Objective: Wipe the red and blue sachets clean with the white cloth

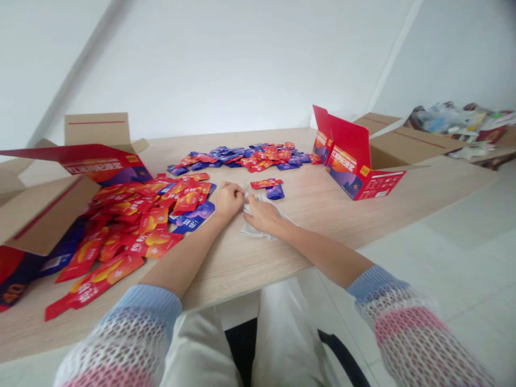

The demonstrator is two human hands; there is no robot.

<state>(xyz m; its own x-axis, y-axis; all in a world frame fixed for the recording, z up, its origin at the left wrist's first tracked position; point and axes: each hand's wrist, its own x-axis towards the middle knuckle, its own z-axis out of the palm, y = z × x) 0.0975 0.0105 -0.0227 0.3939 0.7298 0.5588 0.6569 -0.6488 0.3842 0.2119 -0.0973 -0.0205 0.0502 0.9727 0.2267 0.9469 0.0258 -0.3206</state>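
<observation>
My left hand (229, 201) is closed, its fingers curled together at the upper left edge of a crumpled white cloth (250, 231). My right hand (263, 215) pinches the same cloth from the right, thumb and fingers pressed together. The cloth lies partly on the table under the right hand. Just beyond the hands are a small red sachet (266, 184) and a small purple sachet (274, 192). Left of my left hand spreads a heap of larger red and blue-purple pouches (155, 220).
A pile of small red and purple sachets (242, 157) lies along the back of the wooden table (237, 274). Open printed cartons stand at the left (105, 166), near left (48, 215) and right (349, 161). Bags and clutter (455, 126) sit at far right.
</observation>
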